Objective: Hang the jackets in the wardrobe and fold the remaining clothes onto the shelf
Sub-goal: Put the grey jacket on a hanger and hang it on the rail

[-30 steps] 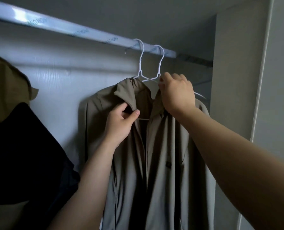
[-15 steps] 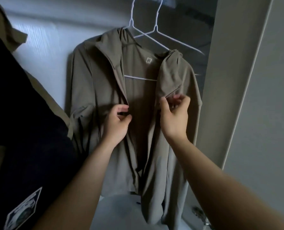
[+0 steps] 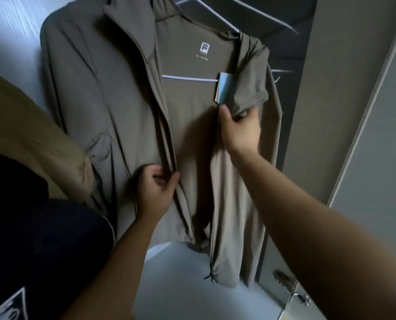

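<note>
An olive-grey jacket (image 3: 113, 93) hangs open on a white wire hanger (image 3: 187, 78) inside the wardrobe. My left hand (image 3: 155, 190) grips the left front edge of the jacket at mid height. Higher up, my right hand (image 3: 241, 128) pinches the folded right front panel just below a pale blue tag (image 3: 224, 91). A second, bare white hanger (image 3: 261, 15) hangs to the right behind the jacket. The rail is out of view.
A tan garment (image 3: 30, 125) and a dark navy garment with a white print (image 3: 42, 239) hang close on the left. The wardrobe's white floor panel (image 3: 181, 285) lies below. The side wall and door with a metal hinge (image 3: 291, 287) stand at right.
My view has tilted down. Both hands slid down from the collar and hanger along the jacket's front edges, the left now lowest. A pale blue tag has come into sight.
</note>
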